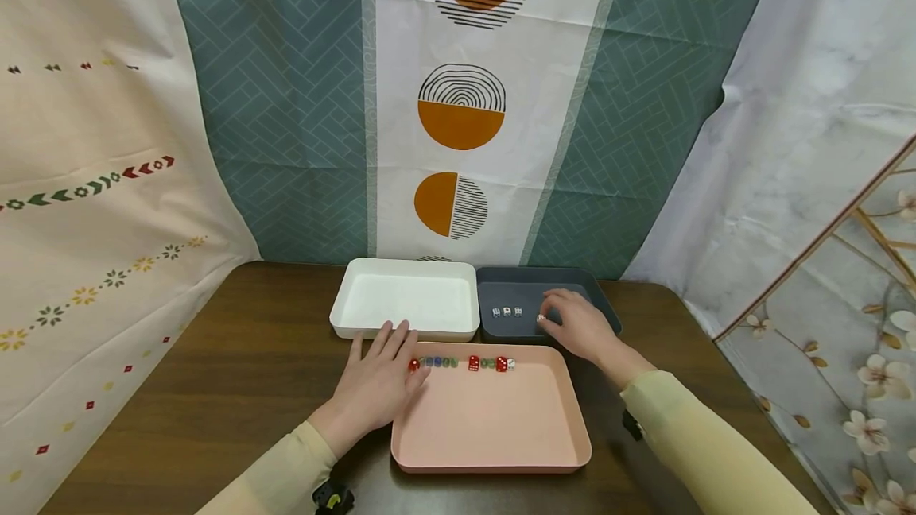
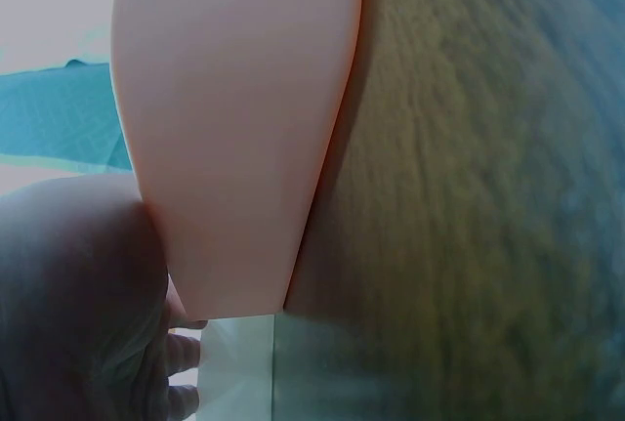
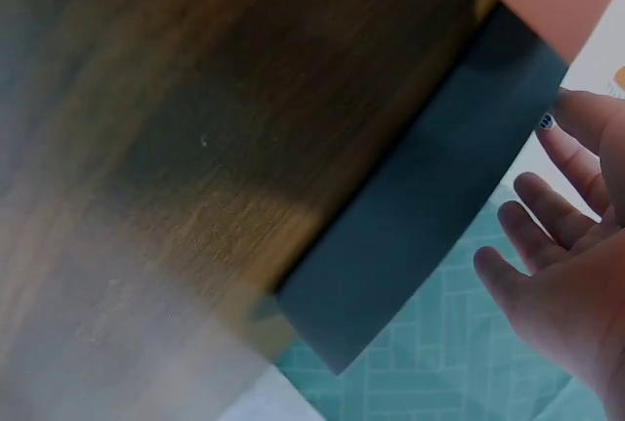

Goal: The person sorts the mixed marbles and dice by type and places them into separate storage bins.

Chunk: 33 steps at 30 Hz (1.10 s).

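My right hand (image 1: 576,324) pinches a small white die (image 3: 546,121) between thumb and forefinger at the dark grey tray (image 1: 604,312); its other fingers are loosely spread. Three white dice (image 1: 506,311) sit in a row inside that tray, left of the hand. With fingers spread, my left hand (image 1: 375,380) lies over the upper left corner of the pink tray (image 1: 494,427). Along the pink tray's far side runs a row of dice: red dice (image 1: 474,362), a white die (image 1: 511,364), and several small green and blue translucent pieces (image 1: 438,362).
A white tray (image 1: 408,267) stands behind the pink one, beside the dark grey tray. All three trays are on a brown wooden table (image 1: 236,356). Patterned cloths (image 1: 300,102) hang behind the table and at both sides.
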Available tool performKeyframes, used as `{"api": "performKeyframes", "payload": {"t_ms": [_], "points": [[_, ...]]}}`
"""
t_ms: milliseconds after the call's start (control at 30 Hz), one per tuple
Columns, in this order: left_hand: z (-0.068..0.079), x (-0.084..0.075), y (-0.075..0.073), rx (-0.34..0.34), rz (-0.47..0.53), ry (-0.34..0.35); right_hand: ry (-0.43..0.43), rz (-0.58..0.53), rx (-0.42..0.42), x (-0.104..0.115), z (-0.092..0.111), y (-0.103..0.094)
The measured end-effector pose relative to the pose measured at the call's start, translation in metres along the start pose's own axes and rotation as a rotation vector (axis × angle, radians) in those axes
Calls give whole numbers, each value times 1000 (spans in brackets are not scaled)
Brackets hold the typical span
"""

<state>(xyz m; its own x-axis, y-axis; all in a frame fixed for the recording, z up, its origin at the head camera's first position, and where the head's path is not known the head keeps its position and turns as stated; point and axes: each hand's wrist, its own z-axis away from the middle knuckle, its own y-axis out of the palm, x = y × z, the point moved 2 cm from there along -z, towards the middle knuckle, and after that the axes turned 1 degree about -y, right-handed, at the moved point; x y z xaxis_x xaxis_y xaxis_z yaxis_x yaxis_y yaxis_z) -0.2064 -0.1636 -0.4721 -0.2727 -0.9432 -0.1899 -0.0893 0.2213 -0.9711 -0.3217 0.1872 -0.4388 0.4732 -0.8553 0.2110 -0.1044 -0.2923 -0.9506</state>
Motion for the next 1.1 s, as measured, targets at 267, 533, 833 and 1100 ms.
{"api": "performKeyframes", "payload": {"t_ms": [267,533,833,1100], "points": [[-2,0,0,4,7,-3,68,-14,59,-11,-16,7],[-4,1,2,11,6,-14,91,-13,74,-15,-25,14],[-3,1,4,11,14,-19,109,7,90,-13,-34,25],[-4,2,4,7,8,-19,100,24,92,-10,-39,29]]}}
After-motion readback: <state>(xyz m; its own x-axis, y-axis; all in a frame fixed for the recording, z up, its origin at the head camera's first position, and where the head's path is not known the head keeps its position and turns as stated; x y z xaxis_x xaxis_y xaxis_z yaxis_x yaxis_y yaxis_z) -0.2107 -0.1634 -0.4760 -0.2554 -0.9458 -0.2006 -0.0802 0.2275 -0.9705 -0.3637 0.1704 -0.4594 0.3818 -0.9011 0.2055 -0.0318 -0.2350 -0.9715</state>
